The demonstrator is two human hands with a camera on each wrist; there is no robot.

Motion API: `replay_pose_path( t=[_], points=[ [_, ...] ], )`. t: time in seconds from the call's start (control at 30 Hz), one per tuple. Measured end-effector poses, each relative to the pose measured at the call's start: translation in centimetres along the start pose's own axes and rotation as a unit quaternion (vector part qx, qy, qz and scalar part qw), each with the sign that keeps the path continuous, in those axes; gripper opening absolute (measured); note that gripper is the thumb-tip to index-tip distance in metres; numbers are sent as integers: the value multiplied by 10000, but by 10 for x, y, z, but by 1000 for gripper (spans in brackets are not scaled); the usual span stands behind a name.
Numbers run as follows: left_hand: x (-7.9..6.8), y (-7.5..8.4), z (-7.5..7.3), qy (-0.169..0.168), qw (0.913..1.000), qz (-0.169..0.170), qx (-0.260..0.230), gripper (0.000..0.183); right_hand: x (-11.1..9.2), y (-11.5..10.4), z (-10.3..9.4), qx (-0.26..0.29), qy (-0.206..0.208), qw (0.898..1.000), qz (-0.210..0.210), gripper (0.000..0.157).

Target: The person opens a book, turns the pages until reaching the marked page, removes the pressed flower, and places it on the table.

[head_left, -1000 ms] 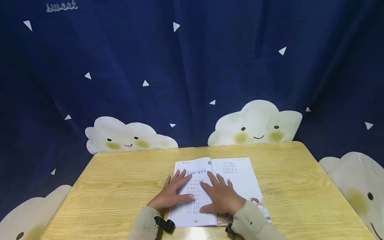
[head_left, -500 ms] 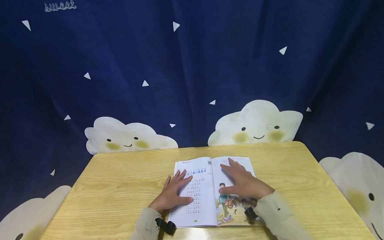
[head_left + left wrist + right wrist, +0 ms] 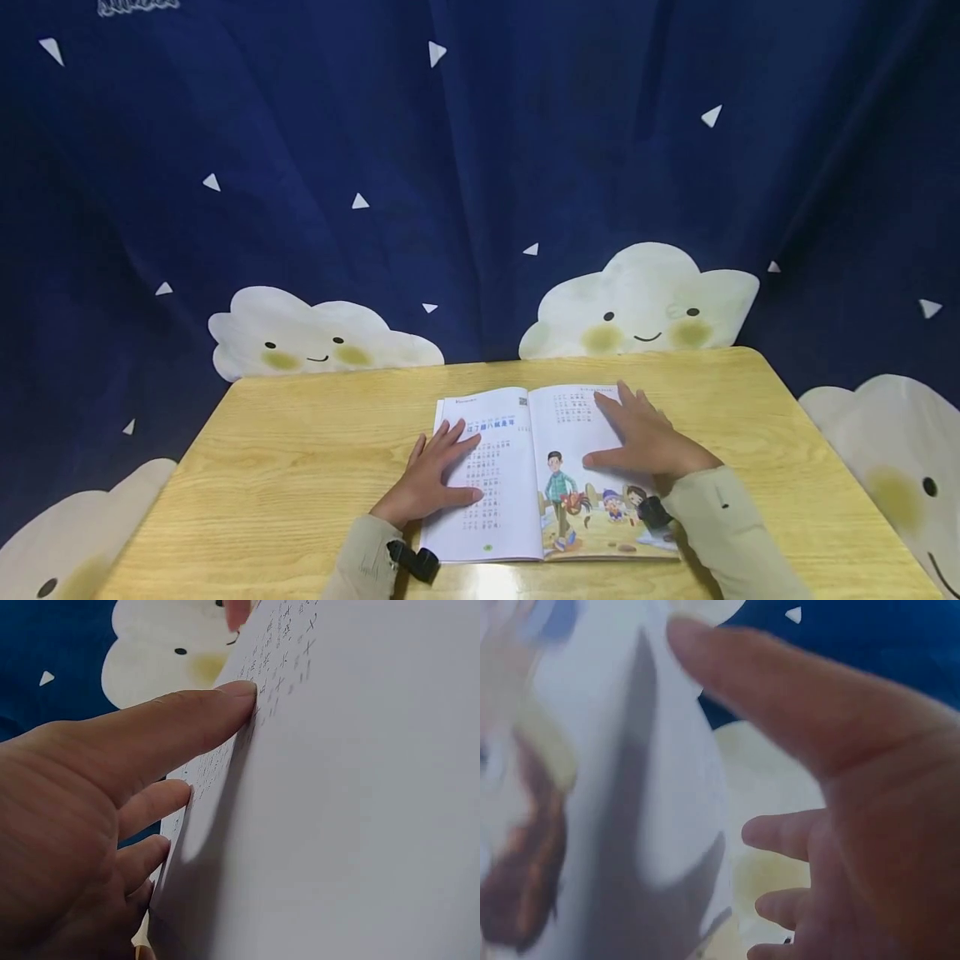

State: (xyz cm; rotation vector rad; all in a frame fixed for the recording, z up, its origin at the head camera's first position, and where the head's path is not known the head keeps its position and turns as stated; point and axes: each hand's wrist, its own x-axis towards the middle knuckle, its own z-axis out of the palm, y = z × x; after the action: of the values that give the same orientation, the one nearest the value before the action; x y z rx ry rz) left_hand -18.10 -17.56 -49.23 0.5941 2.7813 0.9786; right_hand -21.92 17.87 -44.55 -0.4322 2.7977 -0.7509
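An open book [image 3: 495,533] lies on the wooden table, with printed text on its left page and a colourful picture of people and a rooster on its right page. My left hand [image 3: 427,483] rests on the left page near its outer edge, fingers spread. In the left wrist view the left thumb [image 3: 202,720] touches the white paper beside lines of print. Over the outer side of the right page is my right hand [image 3: 651,437], fingers extended and spread. The right wrist view shows the right thumb [image 3: 765,690] in front of the page [image 3: 682,802], casting a shadow on it.
The wooden table [image 3: 300,467] extends to both sides of the book. Behind it hangs a dark blue curtain [image 3: 480,167] with white triangles and smiling clouds [image 3: 645,292]. Each wrist carries a small black device [image 3: 416,560] near a beige sleeve [image 3: 363,554].
My right hand has moved right from the middle of the book to the right page's outer side, uncovering the picture. The left hand has stayed in place. The head view has tilted slightly down.
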Motion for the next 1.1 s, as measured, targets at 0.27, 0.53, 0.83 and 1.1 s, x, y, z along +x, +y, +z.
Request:
replay_pose_path(
  t=[0.27,0.53,0.83,1.1],
  points=[
    [0,1,0,-71,9999,-53,-127,82,4,9,6,-64,-49,9997,252,119],
    [-2,2,-1,-24,10000,21,5,82,6,11,9,-96,-43,9996,253,120],
    [-5,0,3,-33,10000,34,19,81,6,13,17,-77,88,9997,192,124],
    [-1,-3,2,38,9999,101,55,81,11,10,16,-260,67,9987,423,130]
  ],
)
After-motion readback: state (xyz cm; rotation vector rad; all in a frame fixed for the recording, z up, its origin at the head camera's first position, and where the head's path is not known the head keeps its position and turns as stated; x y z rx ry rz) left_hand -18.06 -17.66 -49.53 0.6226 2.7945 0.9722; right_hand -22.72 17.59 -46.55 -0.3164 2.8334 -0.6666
